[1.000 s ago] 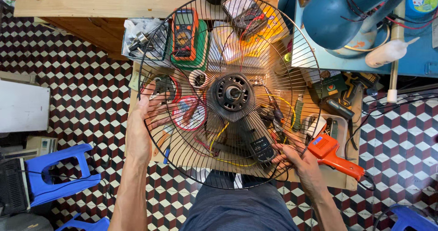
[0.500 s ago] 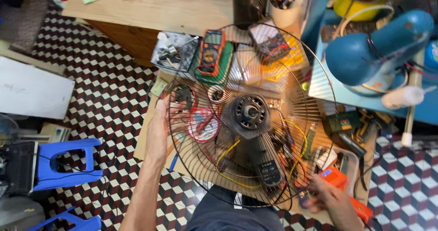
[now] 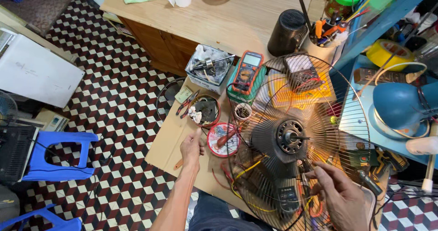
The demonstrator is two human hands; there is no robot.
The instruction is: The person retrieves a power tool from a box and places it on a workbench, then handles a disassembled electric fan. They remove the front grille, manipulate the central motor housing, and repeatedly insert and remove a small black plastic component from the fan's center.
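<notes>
We were looking down at a cluttered brown cardboard-topped workbench (image 3: 169,145) set on a red, black and white checkered tile floor (image 3: 109,108), with a light wooden cabinet top (image 3: 219,21) beyond it and a blue plastic stool (image 3: 54,155) off to our left. On the bench stood an orange handheld multimeter (image 3: 247,69) and a round red tin lid (image 3: 222,140). Our left hand (image 3: 191,148) rested just left of that lid, fingers loosely curled and closed on nothing, the fingertips touching the cardboard. Our right hand (image 3: 336,195) was at the lower part of the round wire fan guard (image 3: 301,142), which sat tilted over the bench's right side; its fingers were pinched narrow against the wires, though we could not tell exactly what they gripped
</notes>
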